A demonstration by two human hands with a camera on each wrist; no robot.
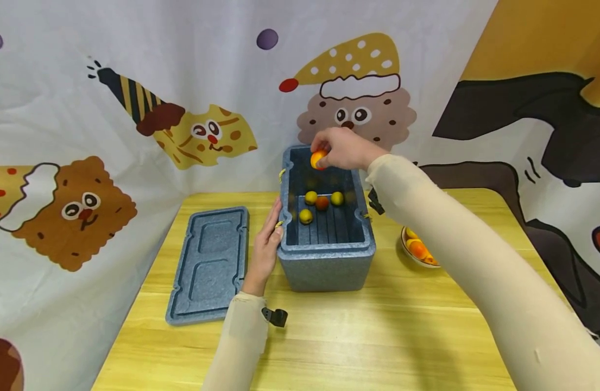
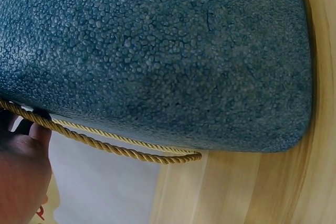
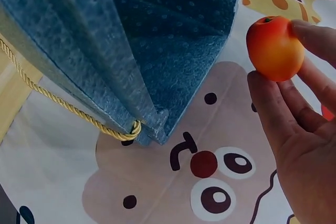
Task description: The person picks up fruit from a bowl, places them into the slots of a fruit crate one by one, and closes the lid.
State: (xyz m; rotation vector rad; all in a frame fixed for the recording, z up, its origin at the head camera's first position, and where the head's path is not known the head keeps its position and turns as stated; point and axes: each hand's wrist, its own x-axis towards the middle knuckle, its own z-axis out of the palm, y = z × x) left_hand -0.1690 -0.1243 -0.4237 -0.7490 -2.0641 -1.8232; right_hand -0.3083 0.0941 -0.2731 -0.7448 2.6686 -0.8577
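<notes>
My right hand pinches an orange-red fruit between thumb and fingertips, up over the far end of a blue-grey foam box. In the right wrist view the fruit is round and smooth, with a dark stem dimple. Several yellow-green fruits and a reddish-orange fruit lie on the ribbed box floor. Against the box's left outer side rests my left hand, fingers extended along the wall below the rim. The left wrist view shows it partly, beside a gold rope.
Left of the box, its blue-grey lid lies flat on the wooden table. To the right stands a bowl of orange and yellow fruit, partly hidden by my right sleeve. A printed cartoon cloth hangs behind.
</notes>
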